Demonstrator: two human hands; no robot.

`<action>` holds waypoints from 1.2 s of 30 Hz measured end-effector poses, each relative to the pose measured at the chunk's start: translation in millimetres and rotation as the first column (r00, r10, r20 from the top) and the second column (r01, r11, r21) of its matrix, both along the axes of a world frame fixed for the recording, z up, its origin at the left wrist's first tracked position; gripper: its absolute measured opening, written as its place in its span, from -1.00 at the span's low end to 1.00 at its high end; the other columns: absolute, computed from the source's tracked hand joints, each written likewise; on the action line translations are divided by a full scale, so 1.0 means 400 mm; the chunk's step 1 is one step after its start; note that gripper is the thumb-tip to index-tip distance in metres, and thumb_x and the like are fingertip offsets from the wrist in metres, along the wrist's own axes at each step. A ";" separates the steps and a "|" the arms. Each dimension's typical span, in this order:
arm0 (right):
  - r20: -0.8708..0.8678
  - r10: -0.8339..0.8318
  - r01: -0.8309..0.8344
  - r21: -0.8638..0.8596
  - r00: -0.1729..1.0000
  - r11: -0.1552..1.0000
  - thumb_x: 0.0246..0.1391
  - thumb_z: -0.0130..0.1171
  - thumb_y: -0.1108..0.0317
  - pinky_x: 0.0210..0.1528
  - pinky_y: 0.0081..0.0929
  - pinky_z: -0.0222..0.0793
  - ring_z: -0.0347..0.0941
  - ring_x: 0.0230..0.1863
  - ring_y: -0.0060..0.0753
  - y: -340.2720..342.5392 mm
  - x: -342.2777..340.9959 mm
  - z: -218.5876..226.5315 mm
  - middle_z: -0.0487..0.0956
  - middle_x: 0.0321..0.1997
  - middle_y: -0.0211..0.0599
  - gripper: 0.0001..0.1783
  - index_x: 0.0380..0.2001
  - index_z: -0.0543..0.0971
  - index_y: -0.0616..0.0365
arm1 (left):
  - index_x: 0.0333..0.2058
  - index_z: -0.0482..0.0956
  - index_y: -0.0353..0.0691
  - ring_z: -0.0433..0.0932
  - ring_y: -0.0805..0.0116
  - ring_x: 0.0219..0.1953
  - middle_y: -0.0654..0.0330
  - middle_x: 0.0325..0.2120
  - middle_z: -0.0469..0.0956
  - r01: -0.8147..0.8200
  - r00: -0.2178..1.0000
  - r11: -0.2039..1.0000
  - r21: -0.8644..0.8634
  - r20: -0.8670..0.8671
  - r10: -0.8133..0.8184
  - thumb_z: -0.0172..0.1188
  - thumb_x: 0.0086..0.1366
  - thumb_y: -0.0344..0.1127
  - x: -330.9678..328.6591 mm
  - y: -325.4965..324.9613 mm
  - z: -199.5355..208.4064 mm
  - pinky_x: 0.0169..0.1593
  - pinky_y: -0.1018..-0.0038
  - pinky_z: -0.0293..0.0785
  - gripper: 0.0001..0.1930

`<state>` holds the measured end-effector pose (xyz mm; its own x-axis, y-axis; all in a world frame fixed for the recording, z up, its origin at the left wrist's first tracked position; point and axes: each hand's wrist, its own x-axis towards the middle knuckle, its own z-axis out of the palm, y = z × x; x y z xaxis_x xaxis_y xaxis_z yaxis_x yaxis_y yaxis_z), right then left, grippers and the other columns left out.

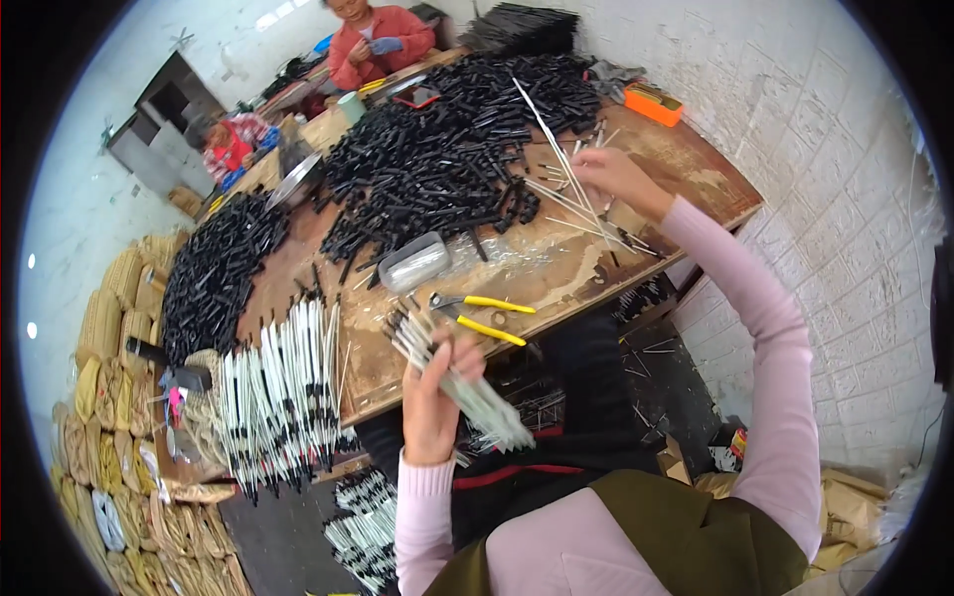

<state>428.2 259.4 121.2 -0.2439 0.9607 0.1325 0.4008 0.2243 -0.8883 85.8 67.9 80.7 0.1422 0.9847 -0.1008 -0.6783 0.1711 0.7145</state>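
My left hand [437,392] is wrapped around a bundle of thin whitish rods [489,412] with dark ends, held at the table's near edge above my lap. At the right of the table my right hand [618,181] has its fingertips closed at a long thin white rod [547,127], which slants up over the black pieces. Several loose white rods [568,204] lie below those fingers. Between my hands are pliers with yellow handles [497,304] and a clear plastic box [415,262] with clear film pieces inside.
A large heap of short black pieces [417,169] covers the wooden table [686,164]. White rod bundles [283,382] stand at the left edge. An orange box [653,103] sits far right, by a white wall. Two people [383,45] work at the far side.
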 end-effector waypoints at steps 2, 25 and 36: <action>-0.004 0.012 -0.012 0.156 1.000 0.988 0.18 0.14 0.25 -0.62 -0.63 0.21 0.37 -0.62 -0.74 -0.111 -0.068 0.003 0.44 -0.69 -0.49 -0.80 -0.38 0.56 0.16 | 0.14 0.29 -0.46 0.58 0.15 -0.03 -0.13 0.01 0.47 -0.145 0.979 0.988 0.057 -0.139 0.152 0.10 0.40 -0.37 0.053 0.025 0.022 0.00 0.34 0.57 -0.59; 0.309 -0.133 -0.117 0.671 0.942 0.732 0.11 0.18 0.35 -0.24 -0.28 0.41 0.46 -0.31 -0.07 -0.416 -0.312 -0.160 0.53 -0.39 -0.17 -0.84 -0.34 0.58 0.24 | 0.06 0.37 -0.31 0.63 0.24 -0.21 0.02 -0.24 0.61 0.069 0.972 0.991 -0.110 -0.218 -0.092 0.15 0.35 -0.43 -0.050 -0.253 0.075 -0.08 0.33 0.59 -0.67; 0.558 -0.121 -0.251 0.543 0.821 0.802 0.16 0.11 0.31 0.11 -0.21 0.26 0.34 0.10 -0.03 -0.279 -0.461 -0.274 0.46 0.07 -0.10 -0.60 0.05 0.46 0.20 | -0.01 0.50 -0.32 0.62 0.33 -0.10 0.08 -0.18 0.65 0.121 0.911 0.947 0.298 -0.412 0.013 0.14 0.38 -0.41 -0.080 -0.041 -0.047 0.06 0.42 0.48 -0.76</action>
<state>243.8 147.9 11.5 -0.5089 0.7221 0.4686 0.7287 0.6512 -0.2120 53.9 51.7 61.9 0.2090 0.9667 0.1479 -0.3160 -0.0763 0.9457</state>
